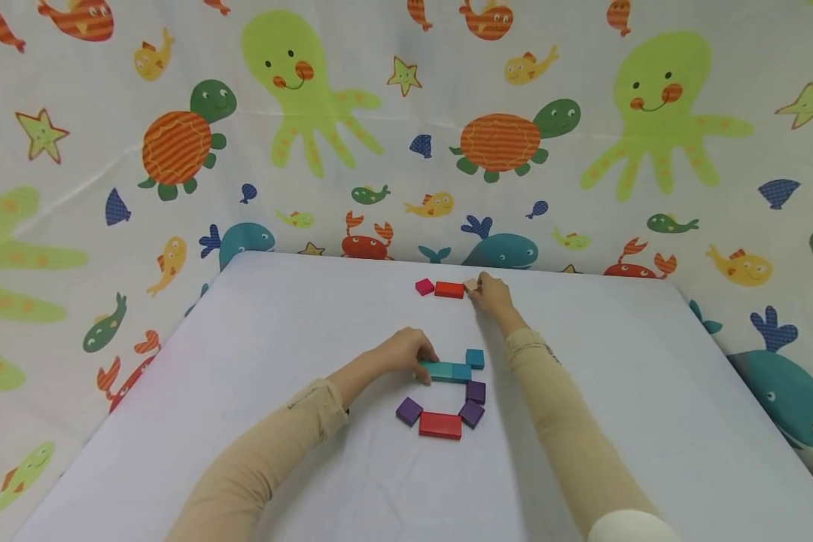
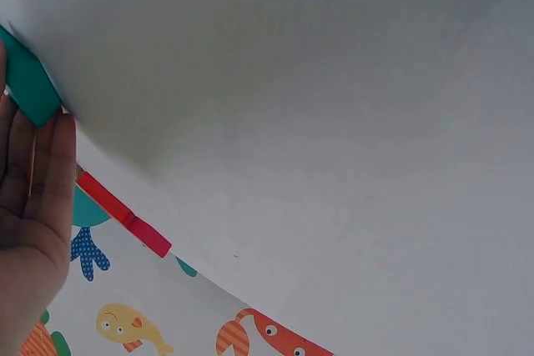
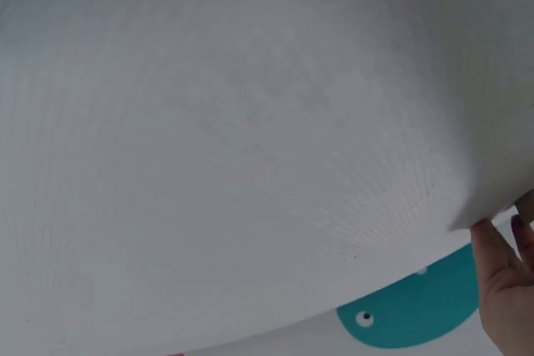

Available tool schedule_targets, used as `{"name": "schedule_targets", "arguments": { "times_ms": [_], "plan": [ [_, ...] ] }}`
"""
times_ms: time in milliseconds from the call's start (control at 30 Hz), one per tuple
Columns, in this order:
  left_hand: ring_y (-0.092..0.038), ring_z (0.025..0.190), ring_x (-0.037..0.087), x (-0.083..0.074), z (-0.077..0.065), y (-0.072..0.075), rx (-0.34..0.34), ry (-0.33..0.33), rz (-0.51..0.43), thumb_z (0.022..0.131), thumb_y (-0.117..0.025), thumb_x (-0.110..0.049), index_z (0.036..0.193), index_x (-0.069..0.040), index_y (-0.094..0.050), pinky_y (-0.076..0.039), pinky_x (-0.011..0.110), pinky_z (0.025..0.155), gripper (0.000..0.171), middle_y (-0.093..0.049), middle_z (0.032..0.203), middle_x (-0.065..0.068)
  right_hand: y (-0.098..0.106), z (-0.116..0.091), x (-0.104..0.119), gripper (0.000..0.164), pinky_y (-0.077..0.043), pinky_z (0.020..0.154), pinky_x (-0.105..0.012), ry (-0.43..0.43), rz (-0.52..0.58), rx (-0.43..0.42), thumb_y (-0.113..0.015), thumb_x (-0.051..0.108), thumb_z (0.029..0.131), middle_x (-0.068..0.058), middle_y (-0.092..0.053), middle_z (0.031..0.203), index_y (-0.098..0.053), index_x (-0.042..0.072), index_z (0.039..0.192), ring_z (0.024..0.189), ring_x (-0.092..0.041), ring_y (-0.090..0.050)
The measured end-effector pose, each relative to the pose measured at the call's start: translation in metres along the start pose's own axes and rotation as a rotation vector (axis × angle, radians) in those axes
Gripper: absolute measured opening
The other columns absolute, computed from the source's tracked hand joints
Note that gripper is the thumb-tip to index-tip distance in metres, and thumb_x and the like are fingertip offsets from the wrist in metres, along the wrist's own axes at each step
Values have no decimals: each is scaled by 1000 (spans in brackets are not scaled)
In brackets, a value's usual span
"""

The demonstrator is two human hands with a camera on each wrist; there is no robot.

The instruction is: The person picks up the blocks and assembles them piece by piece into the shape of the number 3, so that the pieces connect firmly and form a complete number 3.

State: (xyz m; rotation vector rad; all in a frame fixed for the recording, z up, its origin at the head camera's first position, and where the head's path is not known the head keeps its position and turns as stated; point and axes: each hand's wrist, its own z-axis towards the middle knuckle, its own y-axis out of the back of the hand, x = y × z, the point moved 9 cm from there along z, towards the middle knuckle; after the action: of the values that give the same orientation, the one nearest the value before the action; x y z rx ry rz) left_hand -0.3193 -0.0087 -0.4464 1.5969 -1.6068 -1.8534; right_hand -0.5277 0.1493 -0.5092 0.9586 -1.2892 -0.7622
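Observation:
My left hand (image 1: 401, 351) grips the left end of a teal rectangular block (image 1: 439, 370), thumb on the near side and fingers on the far side. In the left wrist view that teal block (image 2: 33, 85) shows between the fingers and thumb. A blue square block (image 1: 461, 373) touches its right end, and another blue block (image 1: 475, 358) sits behind. Farther back, my right hand (image 1: 494, 296) pinches a beige block (image 1: 471, 285) at the right end of a red rectangular block (image 1: 449, 290). A pink block (image 1: 424, 287) lies at that red block's left.
Nearer me, a larger red block (image 1: 440, 425) lies with a purple block (image 1: 409, 411) at its left and two purple blocks, one purple block (image 1: 472, 413) at its right corner and one above. The white table (image 1: 284, 316) ends at a sea-animal curtain (image 1: 393, 188).

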Motion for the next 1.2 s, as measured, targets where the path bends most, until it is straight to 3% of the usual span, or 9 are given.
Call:
{"name": "schedule_targets", "arguments": {
  "times_ms": [100,233,433,633,800,967,1067,1100,1200],
  "plan": [
    [-63,79,10,0,-2,0,-2,-1,3,72,-81,-16,102,-5,-73,-53,21,75,33,-73,93,5,7,-17,14,42,-47,90,-44,-94,34,77,-62,25,91,-24,-60,114,-47,-3,119,95,-32,-56],
    [-63,80,10,-2,-4,1,-9,-8,10,72,-81,-16,103,-5,-73,-53,20,75,33,-73,94,6,6,-16,14,46,-50,83,-39,-70,32,52,-58,35,92,-23,-62,107,-46,-2,116,89,-29,-58],
    [-65,82,11,-6,-4,3,-34,-44,50,71,-82,-16,102,-4,-73,-52,21,76,35,-73,94,6,31,-54,44,44,-49,89,-46,-111,75,56,-58,22,90,-30,-58,113,-40,-5,119,98,-39,-58],
    [-65,84,12,-7,-4,1,-27,-50,59,71,-83,-16,102,-4,-73,-53,22,77,35,-73,95,6,40,-67,51,38,-48,90,-45,-77,45,41,-52,24,96,-30,-57,113,-41,-6,117,95,-35,-56],
    [-65,84,12,-6,-3,2,-34,-34,64,71,-82,-16,103,-5,-73,-53,22,78,35,-73,96,6,37,-58,44,41,-45,95,-43,-102,84,133,-53,28,96,-26,-55,116,-42,-5,117,97,-31,-51],
    [-65,84,12,-6,-3,2,-29,-38,51,71,-82,-16,102,-5,-73,-53,21,77,35,-73,95,6,17,-28,17,61,-48,89,-40,-101,78,175,-59,48,88,-23,-57,109,-45,-5,115,94,-30,-52],
    [-64,84,12,-4,-3,2,-28,-26,46,71,-82,-16,102,-5,-73,-53,21,77,35,-73,95,6,3,-14,-2,66,-48,90,-41,-100,92,162,-61,53,85,-22,-57,110,-46,-4,117,96,-30,-51],
    [-64,84,12,-4,-3,2,-29,-21,46,71,-82,-16,102,-5,-73,-53,22,78,35,-73,95,5,-1,-12,-5,62,-47,90,-42,-115,77,165,-61,47,87,-22,-57,112,-46,-4,118,97,-32,-51],
    [-63,83,11,-3,-4,2,-32,-15,50,71,-82,-16,102,-5,-73,-53,23,78,34,-73,95,5,-18,9,-28,56,-49,72,-34,-41,66,77,-66,45,84,-17,-59,97,-52,-3,108,82,-26,-51]
  ]
}}
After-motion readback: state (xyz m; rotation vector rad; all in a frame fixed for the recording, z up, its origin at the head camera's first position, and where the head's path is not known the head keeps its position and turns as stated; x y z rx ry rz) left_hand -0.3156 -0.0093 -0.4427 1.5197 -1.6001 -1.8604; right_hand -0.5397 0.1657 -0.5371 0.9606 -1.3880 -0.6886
